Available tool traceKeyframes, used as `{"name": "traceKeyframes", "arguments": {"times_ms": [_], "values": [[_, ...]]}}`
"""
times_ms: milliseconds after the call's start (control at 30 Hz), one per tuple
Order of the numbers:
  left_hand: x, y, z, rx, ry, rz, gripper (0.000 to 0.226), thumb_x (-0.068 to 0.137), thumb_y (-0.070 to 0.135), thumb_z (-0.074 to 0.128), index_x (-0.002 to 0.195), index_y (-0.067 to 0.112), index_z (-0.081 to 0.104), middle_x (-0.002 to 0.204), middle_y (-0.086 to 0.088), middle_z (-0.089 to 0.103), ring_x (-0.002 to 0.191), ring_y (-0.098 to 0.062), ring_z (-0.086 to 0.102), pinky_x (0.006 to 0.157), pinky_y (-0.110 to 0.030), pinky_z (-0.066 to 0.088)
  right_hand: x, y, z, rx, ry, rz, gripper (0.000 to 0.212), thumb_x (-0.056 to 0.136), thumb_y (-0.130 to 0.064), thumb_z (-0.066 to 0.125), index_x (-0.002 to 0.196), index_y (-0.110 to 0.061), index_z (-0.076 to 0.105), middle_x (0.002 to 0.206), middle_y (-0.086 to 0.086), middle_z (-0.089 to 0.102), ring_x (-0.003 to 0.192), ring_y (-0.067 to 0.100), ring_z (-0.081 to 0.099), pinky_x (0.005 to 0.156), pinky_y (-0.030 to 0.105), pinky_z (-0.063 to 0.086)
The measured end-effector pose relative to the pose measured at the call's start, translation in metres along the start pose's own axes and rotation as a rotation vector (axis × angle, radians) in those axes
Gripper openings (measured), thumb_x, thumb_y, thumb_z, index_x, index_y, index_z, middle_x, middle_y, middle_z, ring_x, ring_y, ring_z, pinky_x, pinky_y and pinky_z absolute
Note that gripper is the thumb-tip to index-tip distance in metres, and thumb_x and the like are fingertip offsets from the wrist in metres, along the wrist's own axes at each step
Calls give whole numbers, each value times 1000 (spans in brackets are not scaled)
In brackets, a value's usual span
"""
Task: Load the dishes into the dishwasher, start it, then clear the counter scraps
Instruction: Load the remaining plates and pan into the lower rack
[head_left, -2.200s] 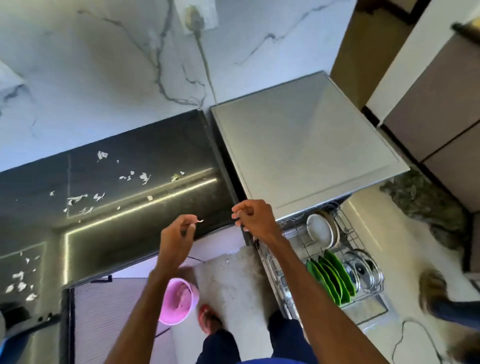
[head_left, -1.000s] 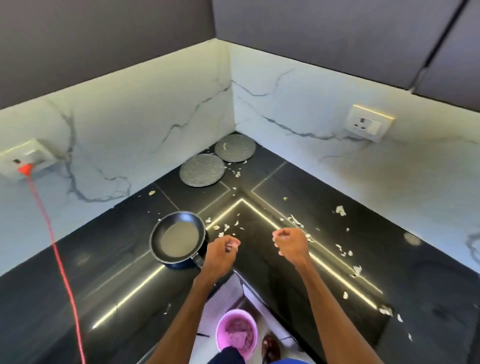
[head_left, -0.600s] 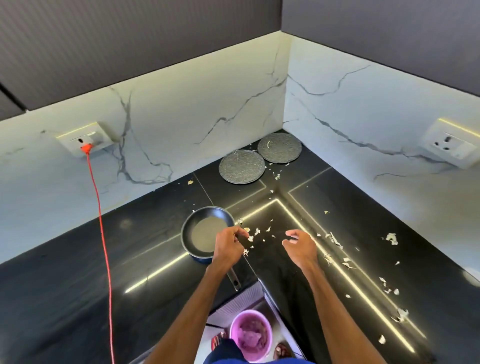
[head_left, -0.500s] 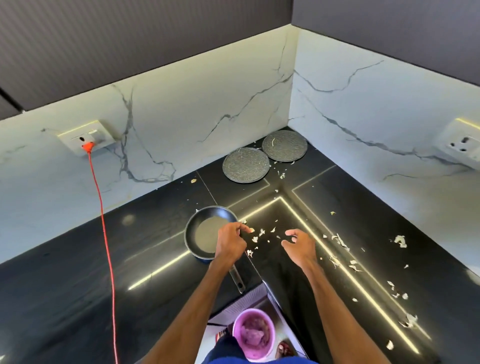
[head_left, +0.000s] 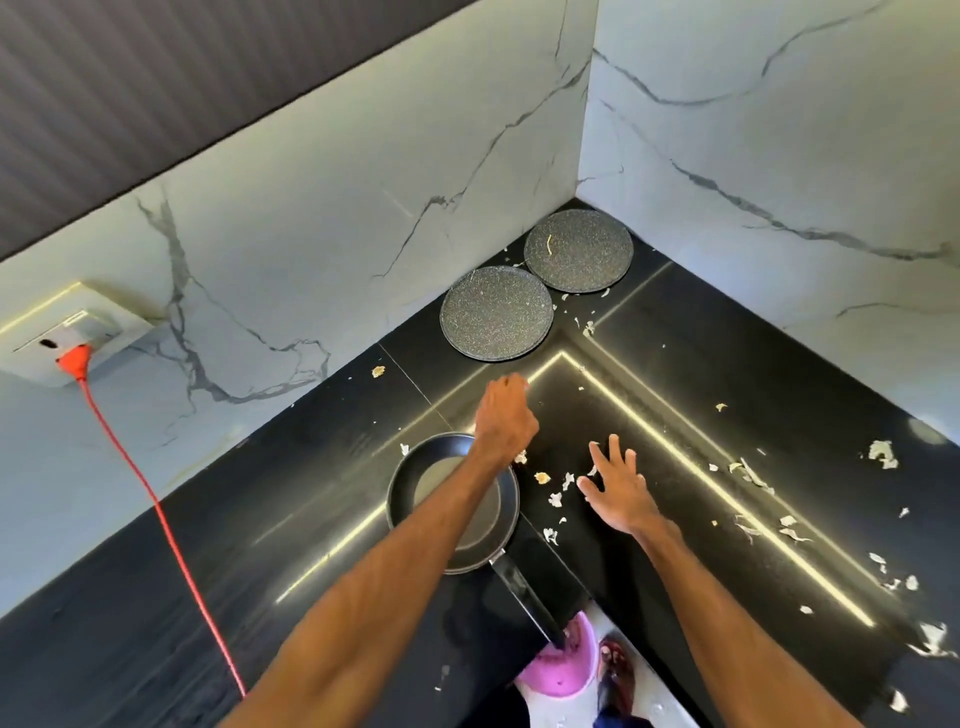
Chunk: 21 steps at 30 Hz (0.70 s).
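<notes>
The left hand (head_left: 506, 415) reaches out across the frying pan (head_left: 452, 514), which sits under its forearm. Its fingers bend away from view, so I cannot tell whether they hold anything. The right hand (head_left: 618, 491) is spread wide and empty, low over the black counter (head_left: 311, 519), beside a cluster of pale scraps (head_left: 556, 500); more lie scattered to the right. Two speckled round plates (head_left: 496, 319) sit in the corner, an orange cord (head_left: 171, 530) crosses the counter on the left, and a pink bucket (head_left: 558, 673) stands on the floor below.

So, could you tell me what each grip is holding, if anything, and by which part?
The right grip holds nothing: its fingers are spread near the scraps. The left grip, reaching past the pan, hides its fingertips, so it cannot be told.
</notes>
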<state>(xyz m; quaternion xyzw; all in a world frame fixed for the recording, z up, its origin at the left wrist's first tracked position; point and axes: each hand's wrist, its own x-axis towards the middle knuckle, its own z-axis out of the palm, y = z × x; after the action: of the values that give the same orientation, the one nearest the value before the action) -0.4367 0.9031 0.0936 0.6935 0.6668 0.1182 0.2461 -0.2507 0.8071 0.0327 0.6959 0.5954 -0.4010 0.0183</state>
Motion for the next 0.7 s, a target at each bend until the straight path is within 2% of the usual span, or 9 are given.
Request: {"name": "traceKeyframes", "arguments": {"times_ms": [167,233,300,400,467,567,633,700], "values": [[63,-10,10,229,-23,136,51,74,0,59,124,-4,48,123,-18,50,113,-30,45,101,-38,44,36,-22,-6,-30,20,68,66,105,-45,40,162,-31,8,168,6,-17,152,45,-11,121,60,12],[82,-17,14,318,-47,152,57,75,5,62,129,-4,44,128,-20,47,117,-31,44,105,-41,42,48,-31,-10,-28,71,75,64,104,-43,43,161,-28,16,168,9,-11,154,41,-5,121,57,17],[91,-24,21,397,-89,179,60,79,10,65,133,-1,42,134,-20,44,122,-33,43,105,-43,44,63,-37,-17,-16,145,44,60,104,-36,48,158,-22,28,169,11,0,156,31,6,123,51,22],[87,-33,27,402,-81,182,55,82,8,63,134,7,44,135,-14,44,122,-30,45,93,-43,50,87,-43,-31,76,237,39,51,100,-26,55,148,-13,45,166,11,19,149,28,31,118,42,33],[76,-37,28,388,-72,207,43,85,4,61,126,10,50,125,-12,51,113,-29,51,87,-43,51,104,-46,-40,123,287,14,44,97,-21,58,139,-8,54,157,12,39,140,27,44,114,41,38],[55,-49,32,370,-107,268,25,88,5,60,111,15,56,107,-8,61,100,-27,59,80,-42,54,128,-57,-59,138,367,-46,31,92,-15,59,122,-7,63,137,12,58,136,25,49,111,41,43],[45,-59,36,342,-109,287,21,90,8,64,108,17,58,104,-5,63,98,-24,61,79,-40,56,146,-69,-78,125,387,-91,35,90,-8,60,125,-7,61,140,11,56,135,26,49,111,40,42],[42,-66,38,319,-110,295,21,89,11,70,108,18,62,103,-3,65,98,-21,61,78,-38,57,169,-83,-100,54,380,-113,61,88,0,60,146,-8,45,159,10,35,147,27,35,119,44,33]]}}
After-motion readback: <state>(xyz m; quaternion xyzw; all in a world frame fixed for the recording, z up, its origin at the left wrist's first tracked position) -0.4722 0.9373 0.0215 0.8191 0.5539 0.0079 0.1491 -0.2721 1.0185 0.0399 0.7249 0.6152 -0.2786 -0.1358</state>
